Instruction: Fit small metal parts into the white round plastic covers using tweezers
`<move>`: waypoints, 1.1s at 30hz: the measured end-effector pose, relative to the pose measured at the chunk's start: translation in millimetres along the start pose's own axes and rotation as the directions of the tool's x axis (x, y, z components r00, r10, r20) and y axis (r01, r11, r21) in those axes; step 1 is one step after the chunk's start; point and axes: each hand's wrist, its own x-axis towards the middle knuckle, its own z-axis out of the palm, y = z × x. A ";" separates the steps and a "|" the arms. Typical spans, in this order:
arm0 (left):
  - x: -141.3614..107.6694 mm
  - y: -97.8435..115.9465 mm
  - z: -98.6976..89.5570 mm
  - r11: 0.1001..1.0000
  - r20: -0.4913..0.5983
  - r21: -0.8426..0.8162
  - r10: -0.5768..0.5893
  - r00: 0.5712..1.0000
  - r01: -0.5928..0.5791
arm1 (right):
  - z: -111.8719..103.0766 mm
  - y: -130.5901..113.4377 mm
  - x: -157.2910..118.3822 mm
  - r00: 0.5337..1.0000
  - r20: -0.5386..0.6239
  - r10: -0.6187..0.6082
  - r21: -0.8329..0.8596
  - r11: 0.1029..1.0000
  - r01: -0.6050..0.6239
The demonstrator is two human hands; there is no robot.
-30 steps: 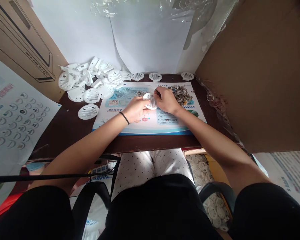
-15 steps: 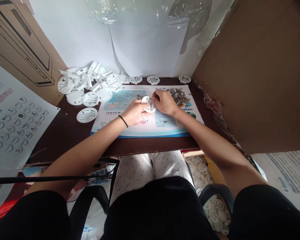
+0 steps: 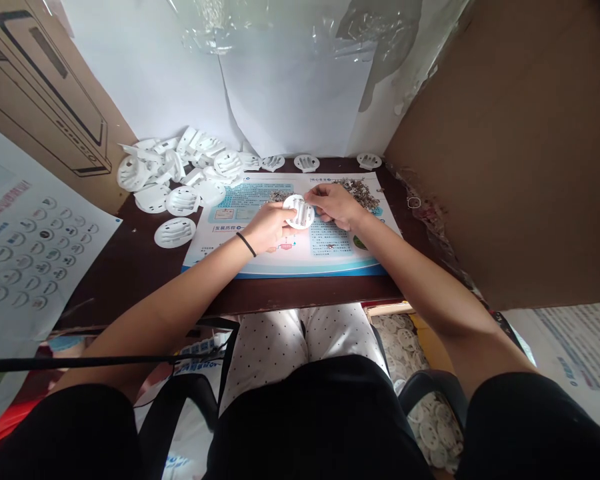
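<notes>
My left hand (image 3: pixel 268 228) grips a round white plastic battery housing (image 3: pixel 300 213) by its left side, tilting its slotted face up toward me. At the right rim of that housing, my right hand (image 3: pixel 340 207) has thumb and forefinger pinched together; whatever lies between them is too small to make out. Behind the right hand spreads a heap of small metal pieces (image 3: pixel 365 195), partly covered by it. A smaller cluster of metal pieces (image 3: pixel 279 196) lies just beyond the left hand. Both hands are above a printed sheet (image 3: pixel 240 260).
A pile of white housings (image 3: pixel 155 163) fills the table's back left. Several single ones, such as this housing (image 3: pixel 307 163), stand along the back edge. Cardboard walls (image 3: pixel 520 160) flank the dark table (image 3: pixel 300 291). Below right, a box holds many white discs (image 3: pixel 437 427).
My right hand has turned and its fingers have opened out somewhat, still at the housing's right rim. The housing has tipped slightly, showing its slots more plainly. The left hand keeps its grip.
</notes>
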 end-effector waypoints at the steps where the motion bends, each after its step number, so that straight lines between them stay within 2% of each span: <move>1: 0.0 0.0 -0.1 1.000 0.008 -0.008 -0.003 1.000 0.003 | 0.1 0.0 0.2 1.000 0.014 0.015 0.022 1.000 -0.015; 8: 1.2 1.3 -2.5 0.997 0.020 -0.056 -0.051 0.998 0.052 | 6.6 2.0 0.4 1.000 0.019 -0.016 -0.026 1.000 0.017; 16: 1.2 1.2 -0.6 0.994 0.014 -0.098 -0.041 0.999 0.042 | 10.4 1.6 -1.7 1.000 0.012 -0.027 -0.031 0.999 0.028; 21: 3.6 3.5 -2.2 0.989 0.044 -0.145 0.035 0.998 -0.028 | 11.2 -1.4 -4.5 1.000 -0.006 -0.018 0.033 0.999 0.018; 23: 3.9 5.9 -5.7 0.994 0.049 -0.041 0.100 0.994 -0.098 | 11.3 -1.9 -5.3 1.000 0.010 -0.009 0.080 0.997 0.008; 27: 3.4 9.9 -12.5 0.941 -0.100 0.263 0.245 0.964 -0.212 | 11.7 -1.2 -6.8 0.999 0.050 0.001 0.119 0.993 -0.007; 29: 5.6 8.5 -14.3 0.913 -0.139 0.337 0.289 0.947 -0.229 | 12.6 -1.6 -8.4 0.998 0.064 0.001 0.105 0.994 -0.008; 33: 16.6 -1.8 -17.0 0.848 -0.130 0.429 0.398 0.908 -0.311 | 15.7 -4.4 -12.6 0.998 0.061 -0.024 0.104 0.994 0.018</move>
